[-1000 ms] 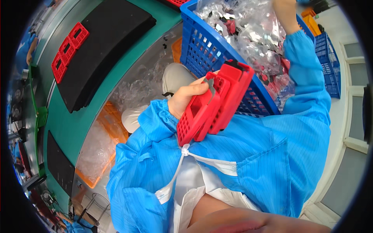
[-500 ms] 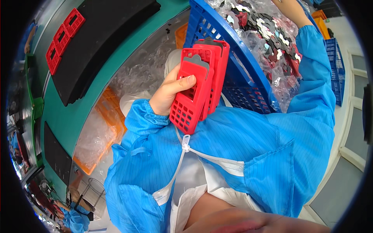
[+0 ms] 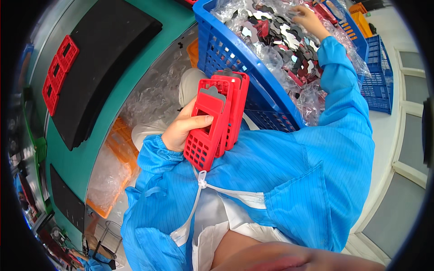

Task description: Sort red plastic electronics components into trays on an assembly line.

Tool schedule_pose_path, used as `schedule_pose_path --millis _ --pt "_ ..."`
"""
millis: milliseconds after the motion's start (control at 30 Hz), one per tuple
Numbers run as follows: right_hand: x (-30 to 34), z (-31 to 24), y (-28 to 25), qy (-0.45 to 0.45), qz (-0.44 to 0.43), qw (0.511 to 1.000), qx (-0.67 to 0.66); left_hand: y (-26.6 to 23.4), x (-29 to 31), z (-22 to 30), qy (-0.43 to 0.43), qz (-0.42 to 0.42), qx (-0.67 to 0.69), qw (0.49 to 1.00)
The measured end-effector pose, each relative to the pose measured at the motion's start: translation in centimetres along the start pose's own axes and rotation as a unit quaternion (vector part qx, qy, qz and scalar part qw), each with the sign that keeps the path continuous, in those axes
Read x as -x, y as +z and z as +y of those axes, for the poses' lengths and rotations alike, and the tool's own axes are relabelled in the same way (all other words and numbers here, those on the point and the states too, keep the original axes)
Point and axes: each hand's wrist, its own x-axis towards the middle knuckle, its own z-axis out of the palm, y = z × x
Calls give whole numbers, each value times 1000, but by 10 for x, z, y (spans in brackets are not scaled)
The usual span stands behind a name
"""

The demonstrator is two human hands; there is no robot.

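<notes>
My left hand [image 3: 183, 130] is closed round a stack of red plastic casings [image 3: 199, 147] in front of my jacket, thumb on the front one. Each casing is a flat rectangle; the front one has a window and a grid of square holes. Dark grey wavy-edged pieces [image 3: 211, 93] stick out at their top ends. At the upper right my right hand [image 3: 312, 22] reaches over a blue plastic crate [image 3: 251, 72], fingers stretched out and apart over its contents. Clear plastic bags [image 3: 312, 101] and many wavy-edged black, white and red pieces [image 3: 289, 36] fill the crate.
On the green table [image 3: 122, 83] at the left lies a black mat [image 3: 104, 54] with red casings [image 3: 58, 72] in a row. Orange crates [image 3: 124, 140] with clear plastic bags stand below the table edge. Another blue crate [image 3: 377, 86] stands at the far right.
My right hand has come lower and further into view over the crate. The whole view has shifted, and the held casings appear lower and further left, still in my left hand.
</notes>
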Motion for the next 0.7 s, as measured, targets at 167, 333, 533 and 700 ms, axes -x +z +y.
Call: schedule_pose_path --millis 167,333,533,700 --pt "-2 -59 -80 -7 -51 994 -97 4 -4 8 36 13 -2 999" --pt "46 -198 -91 -42 120 989 -79 33 -16 29 104 63 -149 981" --pt "73 -261 -17 -293 -150 936 -128 36 -25 34 186 68 -329 923" --pt "63 -243 -19 -359 -212 890 -183 42 -23 41 163 42 -370 914"
